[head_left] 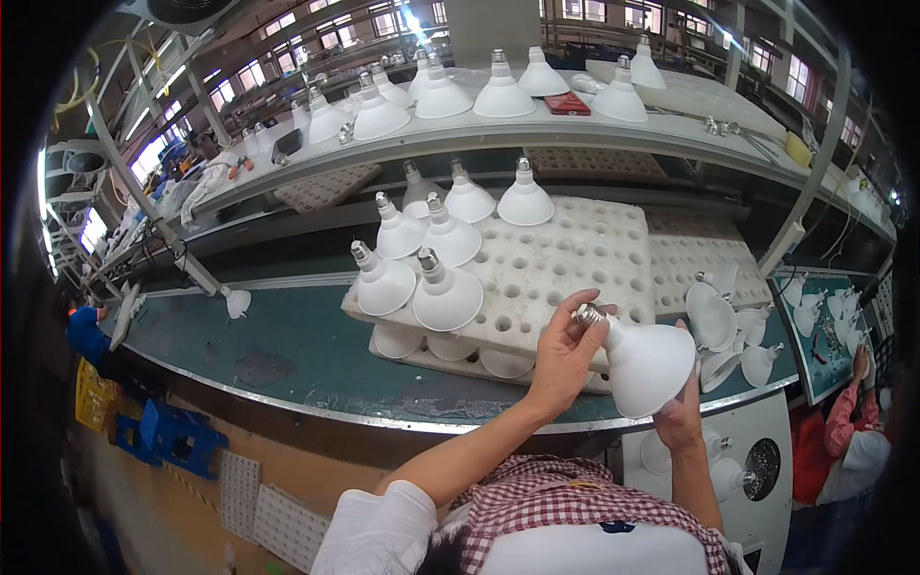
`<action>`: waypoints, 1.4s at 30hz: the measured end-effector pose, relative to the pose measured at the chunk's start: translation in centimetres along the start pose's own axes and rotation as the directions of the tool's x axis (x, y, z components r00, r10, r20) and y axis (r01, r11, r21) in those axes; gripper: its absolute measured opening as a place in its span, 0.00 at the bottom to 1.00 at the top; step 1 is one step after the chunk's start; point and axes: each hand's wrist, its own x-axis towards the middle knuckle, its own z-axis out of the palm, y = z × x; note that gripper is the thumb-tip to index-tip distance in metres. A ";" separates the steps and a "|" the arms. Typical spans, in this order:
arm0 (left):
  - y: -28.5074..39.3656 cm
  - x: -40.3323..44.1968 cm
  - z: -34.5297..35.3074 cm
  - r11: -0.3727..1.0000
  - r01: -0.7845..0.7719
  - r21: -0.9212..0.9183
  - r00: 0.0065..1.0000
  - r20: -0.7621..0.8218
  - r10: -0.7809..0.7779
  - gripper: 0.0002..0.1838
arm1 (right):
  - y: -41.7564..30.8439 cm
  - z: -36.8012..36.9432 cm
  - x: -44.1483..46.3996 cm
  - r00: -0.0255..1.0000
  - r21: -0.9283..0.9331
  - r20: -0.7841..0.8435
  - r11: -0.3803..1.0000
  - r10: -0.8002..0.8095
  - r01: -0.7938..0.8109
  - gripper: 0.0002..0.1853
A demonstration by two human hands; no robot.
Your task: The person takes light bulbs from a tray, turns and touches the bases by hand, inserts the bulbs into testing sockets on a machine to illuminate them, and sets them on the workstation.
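Note:
A white cone-shaped lamp bulb is tilted between my two hands above the bench's front edge. The fingers of my left hand close round its metal screw base at the upper left. My right hand grips the wide rim from the right and below; part of that hand is hidden behind the bulb. Just beyond lies a white foam tray with rows of round holes. Several similar bulbs stand base-up on the left part of this tray, and more show beneath it.
Loose bulbs lie in a pile on the bench right of the tray. A raised shelf carries several bulbs and a red box. Blue crates stand on the floor at left. Another person's arm is at far right.

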 end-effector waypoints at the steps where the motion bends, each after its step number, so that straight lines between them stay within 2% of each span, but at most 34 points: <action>1: 0.2 0.0 -0.1 1.000 0.003 0.001 1.000 -0.002 -0.003 0.19 | -0.1 0.1 0.2 1.000 0.001 -0.001 1.000 0.003 -0.003 0.66; 4: 0.5 -0.5 -0.4 0.998 -0.044 0.053 0.999 0.002 0.044 0.19 | -0.6 0.6 0.0 0.997 0.020 -0.005 0.997 0.079 -0.079 0.67; 6: 0.6 -0.3 -0.5 0.997 -0.042 -0.061 0.998 -0.045 0.039 0.19 | -0.9 1.0 0.1 0.998 0.060 0.067 0.998 0.002 -0.006 0.67; 10: 0.1 -0.3 -0.5 0.996 -0.016 -0.088 0.998 -0.054 0.011 0.20 | -0.4 0.9 0.4 1.000 -0.028 0.010 1.000 -0.011 0.011 0.67; 12: 0.8 -0.5 -0.5 0.997 0.024 0.067 0.998 -0.067 -0.019 0.16 | 0.0 0.6 0.2 0.999 -0.008 0.001 0.999 -0.053 0.053 0.66; 14: 2.9 0.6 -1.2 0.927 0.137 0.348 0.989 -0.093 -0.111 0.14 | 0.0 -0.5 0.5 0.997 -0.065 -0.005 0.994 -0.083 0.082 0.66; 15: 2.0 1.1 -1.7 0.971 0.075 0.228 0.989 -0.142 -0.043 0.15 | -0.4 -0.7 0.6 0.996 -0.108 0.005 0.990 -0.093 0.093 0.66; 17: 2.3 1.6 -2.7 0.955 0.030 0.294 0.996 -0.090 -0.004 0.12 | -1.2 -1.0 0.5 0.993 -0.136 0.024 0.983 -0.120 0.122 0.65; 18: 2.4 1.3 -2.6 0.986 0.055 0.156 0.995 -0.097 -0.040 0.09 | -2.2 -0.7 -0.1 0.995 -0.100 0.027 0.990 -0.100 0.102 0.64; 22: 3.8 1.5 -3.1 0.986 0.091 0.139 0.996 -0.028 -0.087 0.08 | -2.5 -1.4 -0.1 0.993 -0.115 0.032 0.987 -0.109 0.112 0.64; 26: 4.5 1.9 -3.3 0.978 0.143 0.150 0.990 -0.015 -0.142 0.07 | -2.6 -1.2 -0.2 0.993 -0.148 0.034 0.982 -0.114 0.118 0.64; 28: 4.2 2.2 -4.2 0.949 0.103 0.299 0.988 0.076 -0.131 0.07 | -2.7 -1.3 -0.2 0.993 -0.158 0.042 0.981 -0.110 0.115 0.65; 31: 4.5 2.2 -4.2 0.933 0.105 0.345 0.985 0.094 -0.146 0.07 | -2.6 -1.7 -0.3 0.990 -0.206 0.063 0.969 -0.123 0.133 0.66; 35: 4.4 2.0 -4.3 0.937 0.115 0.329 0.979 0.122 -0.163 0.07 | -2.6 -1.3 -0.3 0.986 -0.251 0.057 0.953 -0.160 0.169 0.67; 40: 4.2 1.7 -4.6 0.977 0.181 0.111 0.951 0.233 -0.203 0.07 | -2.5 -1.2 -0.5 0.985 -0.273 0.029 0.947 -0.168 0.170 0.69; 41: 4.1 1.7 -4.6 0.976 0.185 0.113 0.950 0.235 -0.207 0.07 | -2.3 -1.4 -0.6 0.985 -0.269 0.034 0.948 -0.168 0.171 0.69; 42: 4.1 1.7 -4.6 0.970 0.236 0.066 0.938 0.245 -0.245 0.07 | -2.2 -1.5 -0.6 0.985 -0.265 0.040 0.948 -0.169 0.174 0.69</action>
